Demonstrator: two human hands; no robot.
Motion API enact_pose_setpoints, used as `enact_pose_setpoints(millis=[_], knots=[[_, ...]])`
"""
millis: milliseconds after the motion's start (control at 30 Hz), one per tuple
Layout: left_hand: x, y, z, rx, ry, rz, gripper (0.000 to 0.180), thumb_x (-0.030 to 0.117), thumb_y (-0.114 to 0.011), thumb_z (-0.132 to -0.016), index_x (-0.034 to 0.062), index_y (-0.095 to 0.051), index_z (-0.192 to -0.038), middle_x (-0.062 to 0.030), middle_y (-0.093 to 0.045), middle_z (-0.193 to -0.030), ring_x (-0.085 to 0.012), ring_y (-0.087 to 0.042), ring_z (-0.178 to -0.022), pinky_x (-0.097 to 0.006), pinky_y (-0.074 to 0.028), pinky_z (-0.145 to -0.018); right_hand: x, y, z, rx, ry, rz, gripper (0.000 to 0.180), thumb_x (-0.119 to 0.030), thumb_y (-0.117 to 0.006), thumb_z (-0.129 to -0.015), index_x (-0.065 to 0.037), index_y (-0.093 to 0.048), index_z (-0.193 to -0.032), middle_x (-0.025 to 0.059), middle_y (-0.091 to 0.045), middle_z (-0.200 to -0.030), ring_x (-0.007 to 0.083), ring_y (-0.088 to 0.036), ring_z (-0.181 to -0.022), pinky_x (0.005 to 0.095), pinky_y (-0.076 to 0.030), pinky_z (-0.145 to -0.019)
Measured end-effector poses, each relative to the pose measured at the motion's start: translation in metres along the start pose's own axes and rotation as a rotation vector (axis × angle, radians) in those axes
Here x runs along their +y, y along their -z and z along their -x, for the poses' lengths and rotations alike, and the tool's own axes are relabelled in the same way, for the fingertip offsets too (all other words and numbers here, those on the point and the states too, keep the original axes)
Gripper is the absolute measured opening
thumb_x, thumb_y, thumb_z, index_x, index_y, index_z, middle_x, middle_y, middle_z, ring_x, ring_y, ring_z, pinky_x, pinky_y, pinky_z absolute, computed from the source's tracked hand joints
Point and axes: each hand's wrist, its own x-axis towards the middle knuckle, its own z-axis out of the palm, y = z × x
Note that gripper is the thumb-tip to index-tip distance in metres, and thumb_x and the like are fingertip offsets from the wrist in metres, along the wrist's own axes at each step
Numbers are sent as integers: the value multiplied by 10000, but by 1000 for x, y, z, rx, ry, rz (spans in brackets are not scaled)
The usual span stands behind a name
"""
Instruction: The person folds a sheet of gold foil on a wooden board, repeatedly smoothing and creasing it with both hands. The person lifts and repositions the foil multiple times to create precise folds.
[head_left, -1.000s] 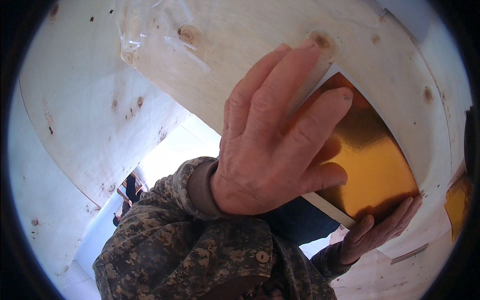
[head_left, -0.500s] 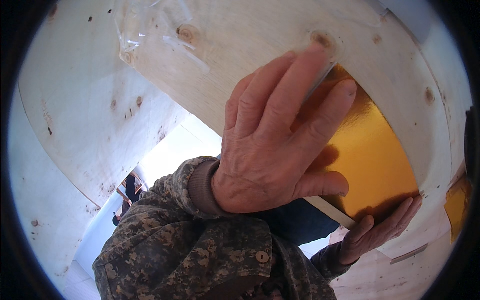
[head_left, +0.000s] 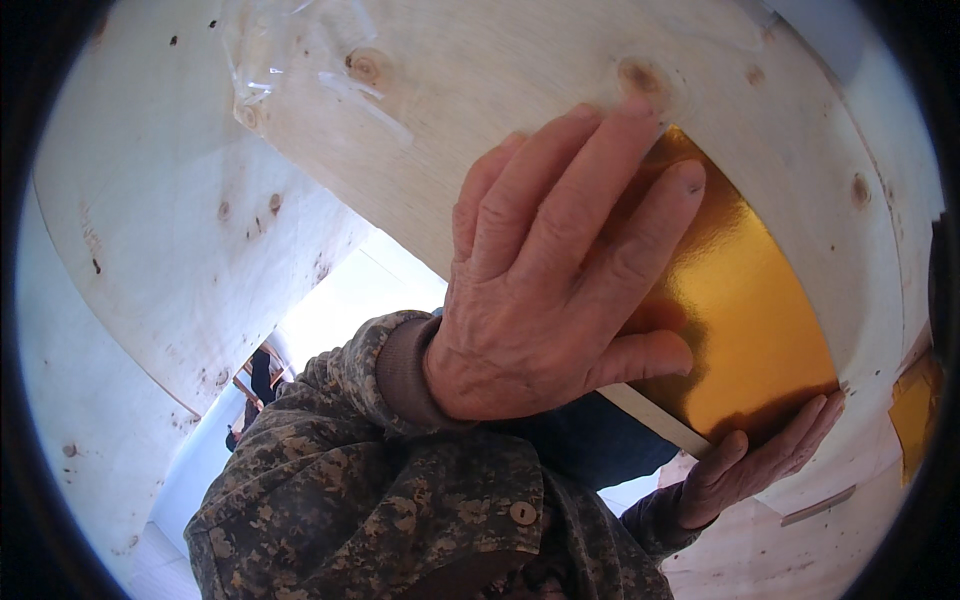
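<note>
A shiny gold sheet (head_left: 750, 310) lies flat on a pale plywood board (head_left: 480, 170). My left hand (head_left: 560, 280) reaches across the sheet's left part, fingers stretched out and thumb apart. Its fingertips are near the sheet's far left corner, and the palm side is hidden. At the sheet's near right end, my right hand (head_left: 765, 465) rests with fingers laid along the edge. The right thumb stands apart from those fingers, by the board's near edge. Neither hand is seen gripping anything.
Clear tape or film strips (head_left: 365, 105) lie on the board's far left. Another gold piece (head_left: 912, 410) is at the far right, with a thin strip (head_left: 818, 507) below. More knotted plywood (head_left: 190, 230) stretches left. A dark-clothed person (head_left: 262, 375) is partly visible in the background.
My left hand has shifted slightly, its fingertips drawing a little nearer along the sheet. A pale edge beside its fingers is now covered. My right hand stays in place.
</note>
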Motion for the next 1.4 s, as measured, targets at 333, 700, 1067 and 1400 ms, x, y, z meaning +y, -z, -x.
enact_pose_setpoints(millis=[333, 700, 1067, 1400], knots=[[-2, -3, 1, 45, -32, 6, 741, 655, -472, -928, 25, -643, -1278, -220, -501, -1418, -367, -477, -1295, -504, -401, -1032, -3, 2, 0, -15, -23, 1, 756, -597, -289, -1013, -30, -347, -1510, 234, -299, -1567, 401, -292, -1448, 550, -229, -1180], [-2, -4, 1, 59, -41, 5, 796, 698, -416, -925, 23, -646, -1277, -220, -517, -1405, -364, -505, -1272, -497, -403, -1032, -2, -2, -1, 42, -25, 72, 747, -672, -255, -973, -172, -350, -1520, 127, -364, -1562, 326, -370, -1431, 532, -322, -1155], [-2, -3, 2, 48, -29, -12, 788, 697, -408, -929, 39, -637, -1297, -218, -518, -1410, -362, -511, -1274, -497, -387, -1053, -1, -2, 0, 38, -24, 86, 775, -697, -230, -966, -170, -349, -1521, 127, -367, -1559, 316, -373, -1428, 517, -332, -1154], [-5, 5, 0, -12, -68, 1, 1031, 843, -450, -783, -53, -621, -1265, -303, -506, -1361, -420, -512, -1241, -453, -409, -1067, -1, -4, -1, 58, -21, 78, 768, -688, -246, -964, -166, -358, -1516, 125, -370, -1559, 319, -377, -1428, 527, -340, -1147]])
